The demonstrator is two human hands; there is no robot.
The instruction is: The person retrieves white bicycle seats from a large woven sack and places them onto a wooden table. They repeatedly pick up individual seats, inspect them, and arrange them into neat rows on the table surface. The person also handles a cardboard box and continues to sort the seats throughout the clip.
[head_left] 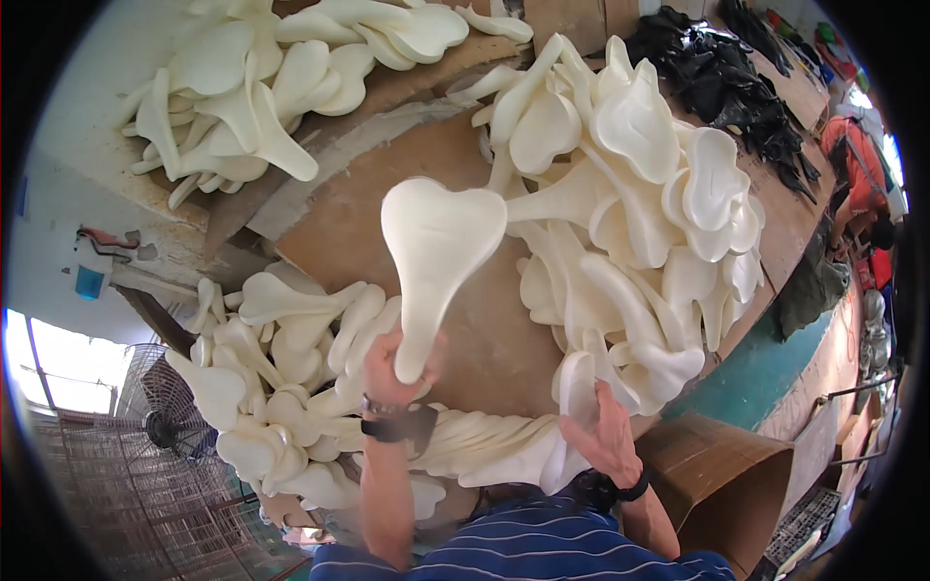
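Observation:
My left hand [395, 368] is closed round the narrow nose of a cream foam bicycle saddle pad [441, 237], holding it up with its wide end pointing away from me. My right hand [605, 438] grips another foam saddle pad [577, 387] near the front edge, its fingers along the pad's side. Between my forearms lies a tightly nested row of the same pads [494, 441]. A large heap of saddle pads [630, 194] rises to the right, and a looser pile [281, 378] lies beside my left hand.
Brown cardboard [358, 203] covers the work surface. More cream pads [242, 107] are piled at the far left, black limp pieces [727, 87] at the far right. An open cardboard box [717, 474] stands near my right arm, a large fan [160, 426] at lower left. A person in orange [857, 169] is at right.

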